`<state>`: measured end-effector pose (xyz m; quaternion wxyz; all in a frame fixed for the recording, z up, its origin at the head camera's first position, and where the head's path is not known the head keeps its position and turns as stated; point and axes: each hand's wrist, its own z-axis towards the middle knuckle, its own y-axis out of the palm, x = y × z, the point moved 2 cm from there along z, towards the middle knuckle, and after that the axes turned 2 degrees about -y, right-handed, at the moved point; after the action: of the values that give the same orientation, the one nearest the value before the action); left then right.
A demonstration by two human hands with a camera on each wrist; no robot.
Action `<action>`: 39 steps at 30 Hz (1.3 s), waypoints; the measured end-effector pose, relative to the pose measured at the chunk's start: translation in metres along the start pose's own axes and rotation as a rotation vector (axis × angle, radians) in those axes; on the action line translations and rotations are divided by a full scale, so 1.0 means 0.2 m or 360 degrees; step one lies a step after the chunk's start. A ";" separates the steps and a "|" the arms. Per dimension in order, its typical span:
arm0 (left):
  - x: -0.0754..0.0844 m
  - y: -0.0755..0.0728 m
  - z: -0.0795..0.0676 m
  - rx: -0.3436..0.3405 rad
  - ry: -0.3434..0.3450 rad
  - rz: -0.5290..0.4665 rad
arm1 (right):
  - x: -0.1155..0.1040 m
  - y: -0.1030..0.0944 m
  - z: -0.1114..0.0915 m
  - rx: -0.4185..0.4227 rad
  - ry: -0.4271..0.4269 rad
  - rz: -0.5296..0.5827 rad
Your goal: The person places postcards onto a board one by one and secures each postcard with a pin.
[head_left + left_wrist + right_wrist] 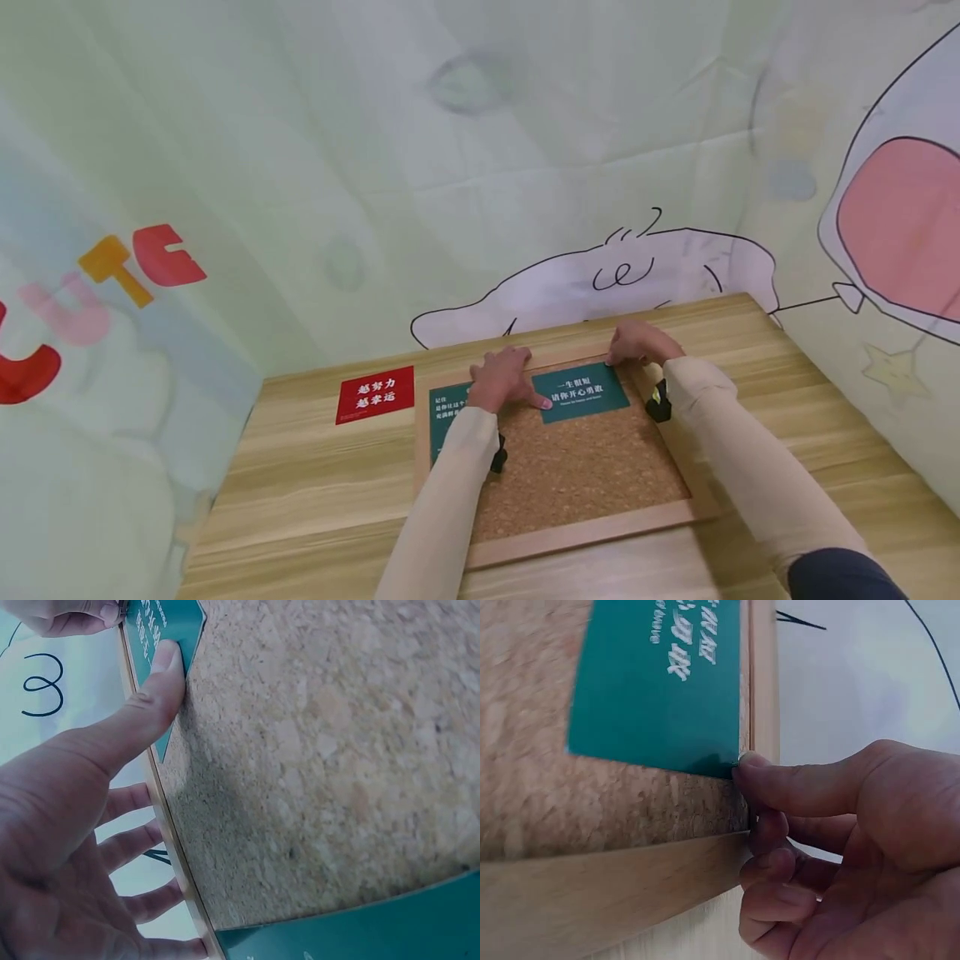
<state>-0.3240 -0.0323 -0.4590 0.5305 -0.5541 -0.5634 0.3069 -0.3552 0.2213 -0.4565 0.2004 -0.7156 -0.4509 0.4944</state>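
Observation:
A framed cork board (592,467) lies on the wooden table. Near its far edge is a green card (581,393) with white writing. My left hand (501,379) spreads over the far frame; in the left wrist view its straight thumb (161,675) presses on the card's near left part while the other fingers reach past the frame edge. At the card's far right corner, my right hand (855,825) pinches with thumb and curled fingers. Something tiny and dark shows by that thumb tip, too small to make out. A second green card (442,404) sits at the board's left, partly behind my left hand.
A red card (375,395) with white writing lies on the table (315,483), left of the board. The board's raised wooden frame (585,533) runs around the cork. A printed curtain (360,200) hangs behind the table and along its sides.

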 end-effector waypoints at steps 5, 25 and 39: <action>0.00 0.00 0.00 -0.0004 -0.0001 -0.0004 | -0.01 -0.01 0.00 -0.0025 0.0108 0.0063; -0.02 0.00 0.01 -0.0003 0.0007 -0.0036 | -0.04 0.00 0.04 -0.0125 0.0268 0.0092; -0.01 -0.01 0.00 -0.0018 0.0013 -0.0065 | -0.09 0.00 -0.02 0.0089 0.0223 -0.0198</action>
<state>-0.3249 -0.0339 -0.4584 0.5359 -0.5467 -0.5741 0.2904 -0.3532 0.2068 -0.4445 0.2818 -0.7130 -0.4654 0.4422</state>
